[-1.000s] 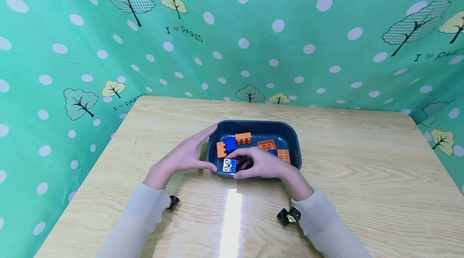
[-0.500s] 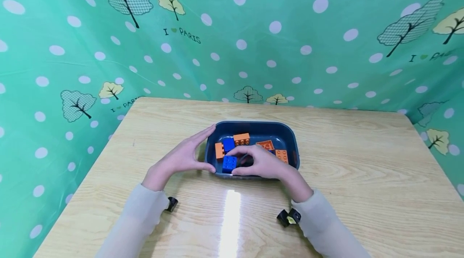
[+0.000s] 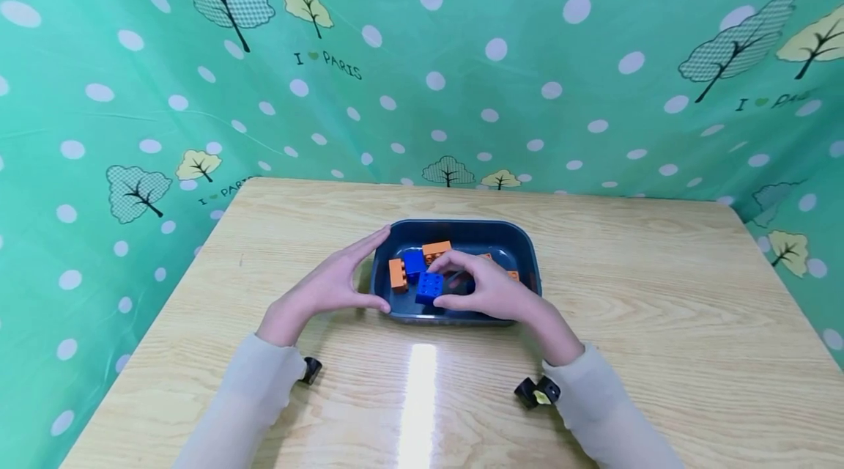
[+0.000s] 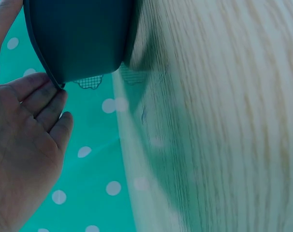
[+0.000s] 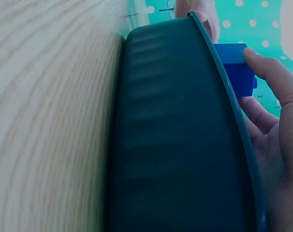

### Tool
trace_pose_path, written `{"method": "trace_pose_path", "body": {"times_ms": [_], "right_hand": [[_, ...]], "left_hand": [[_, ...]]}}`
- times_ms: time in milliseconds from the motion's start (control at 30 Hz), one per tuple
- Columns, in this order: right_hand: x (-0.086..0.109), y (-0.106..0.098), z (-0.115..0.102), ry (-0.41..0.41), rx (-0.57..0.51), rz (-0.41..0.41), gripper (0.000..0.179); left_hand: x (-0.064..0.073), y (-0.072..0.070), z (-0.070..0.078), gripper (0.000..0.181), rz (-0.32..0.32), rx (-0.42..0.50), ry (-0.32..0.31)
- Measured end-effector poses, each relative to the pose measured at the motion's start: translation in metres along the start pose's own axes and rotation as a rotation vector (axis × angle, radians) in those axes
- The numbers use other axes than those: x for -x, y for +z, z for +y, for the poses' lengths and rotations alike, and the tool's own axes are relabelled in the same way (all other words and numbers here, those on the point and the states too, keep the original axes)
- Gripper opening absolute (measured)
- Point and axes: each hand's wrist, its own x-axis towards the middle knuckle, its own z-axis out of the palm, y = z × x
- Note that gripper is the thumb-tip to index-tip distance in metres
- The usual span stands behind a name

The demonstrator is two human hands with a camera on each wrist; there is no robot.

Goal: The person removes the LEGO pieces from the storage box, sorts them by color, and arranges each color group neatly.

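Observation:
My right hand (image 3: 491,289) pinches a blue toy building brick (image 3: 430,287) between thumb and fingers over the dark blue plastic tub (image 3: 488,229). In the right wrist view the blue brick (image 5: 236,67) shows just past the tub's rim, its studs facing away from the table. My left hand (image 3: 330,282) holds the tub's left end, thumb at the near corner and fingertips at the far one. The left wrist view shows those fingertips at the rim of the tub (image 4: 79,38). Another blue brick (image 3: 414,264) lies inside, between two orange bricks (image 3: 398,275).
More orange bricks (image 3: 513,275) lie toward the tub's right end, partly hidden by my right hand. The tub stands on a light wooden table (image 3: 659,308). A green dotted cloth (image 3: 461,51) hangs behind the table.
My right hand has lifted the blue brick and shifted it slightly right and away from the tub's near rim, tilting it on the way. The left hand has kept its hold.

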Motion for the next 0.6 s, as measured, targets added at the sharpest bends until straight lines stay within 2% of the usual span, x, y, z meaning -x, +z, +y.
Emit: {"method": "trace_pose_path", "body": {"times_ms": [267, 433, 600], "right_hand": [[0.009, -0.012, -0.001, 0.005, 0.06, 0.051, 0.035], [0.015, -0.019, -0.003, -0.009, 0.044, 0.092, 0.035], [0.021, -0.025, -0.002, -0.028, 0.073, 0.149, 0.037]], "left_hand": [[0.001, -0.002, 0.001, 0.12, 0.002, -0.012, 0.009], [0.001, -0.001, 0.0, 0.12, -0.001, -0.009, -0.002], [0.001, -0.001, 0.001, 0.12, -0.001, -0.005, -0.01]]}}
